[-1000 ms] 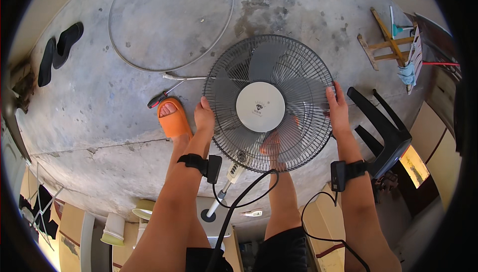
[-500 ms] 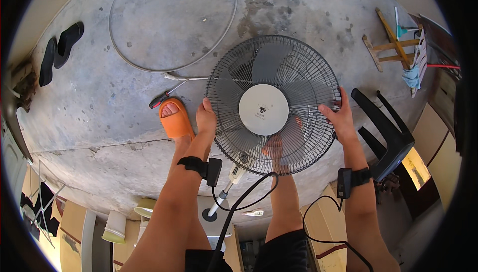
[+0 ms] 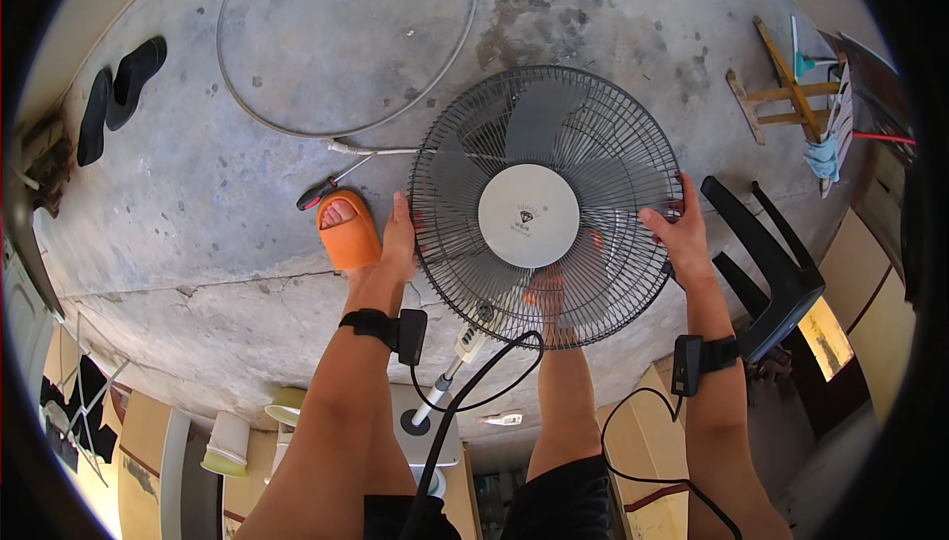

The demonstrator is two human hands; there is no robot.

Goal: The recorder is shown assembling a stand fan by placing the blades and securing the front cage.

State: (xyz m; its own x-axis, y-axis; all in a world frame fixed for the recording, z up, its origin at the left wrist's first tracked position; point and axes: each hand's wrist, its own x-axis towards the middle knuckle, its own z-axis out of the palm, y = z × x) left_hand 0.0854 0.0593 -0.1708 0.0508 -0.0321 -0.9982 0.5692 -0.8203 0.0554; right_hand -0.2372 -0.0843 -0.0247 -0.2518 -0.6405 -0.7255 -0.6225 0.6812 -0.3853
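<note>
A pedestal fan with a dark wire guard point(image 3: 633, 125) stands upright in front of me, its pale round hub point(image 3: 529, 216) facing up at me and its grey blades showing through the wires. My right hand point(image 3: 682, 234) grips the guard's right rim, thumb on the front and fingers round the edge. At the left rim, my left hand point(image 3: 398, 242) has its fingers stretched out alongside the guard; whether it touches the wires I cannot tell. Below the guard, the white pole point(image 3: 432, 397) runs down to the pale base point(image 3: 445, 449) between my legs.
A loose wire ring point(image 3: 465, 36) lies on the concrete floor. A screwdriver point(image 3: 331, 184) lies by my orange slipper point(image 3: 348, 229). Black shoes point(image 3: 133, 81) are at far left. A dark plastic stool point(image 3: 776, 283) and a wooden folding stand point(image 3: 786, 90) are at right.
My left hand has shifted slightly left and its fingers have straightened beside the rim. The fan has moved slightly right in the view, with my right hand still on it.
</note>
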